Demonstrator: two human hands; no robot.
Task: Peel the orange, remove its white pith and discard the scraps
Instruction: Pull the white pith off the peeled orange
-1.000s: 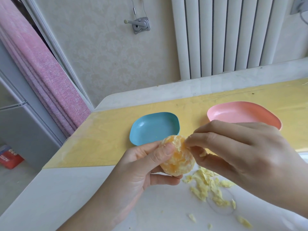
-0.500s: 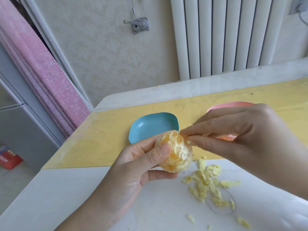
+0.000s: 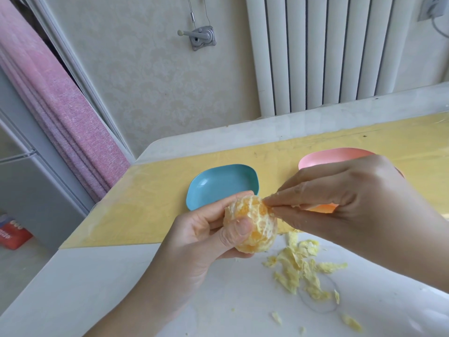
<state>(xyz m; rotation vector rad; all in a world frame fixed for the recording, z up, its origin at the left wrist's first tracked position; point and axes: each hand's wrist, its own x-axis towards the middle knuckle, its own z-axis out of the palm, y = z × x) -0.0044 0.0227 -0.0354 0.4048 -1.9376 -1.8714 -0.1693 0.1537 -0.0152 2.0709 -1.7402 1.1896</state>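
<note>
Pink dish [image 3: 328, 158] part-hidden, right hand [image 3: 352, 203] pinching pith [image 3: 266, 202], left hand [image 3: 194, 246] gripping orange [image 3: 257, 224]

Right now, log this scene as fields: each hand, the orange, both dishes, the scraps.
Left hand: holds the orange, thumb across its front
Right hand: pinches white pith at the orange's upper right
Orange: peeled, some pith left, held above the table
Blue dish: on the yellow mat, nothing seen in it
Pink dish: on the mat, partly hidden behind the right hand
Scraps: pale pile on the white table, below the right hand
</note>
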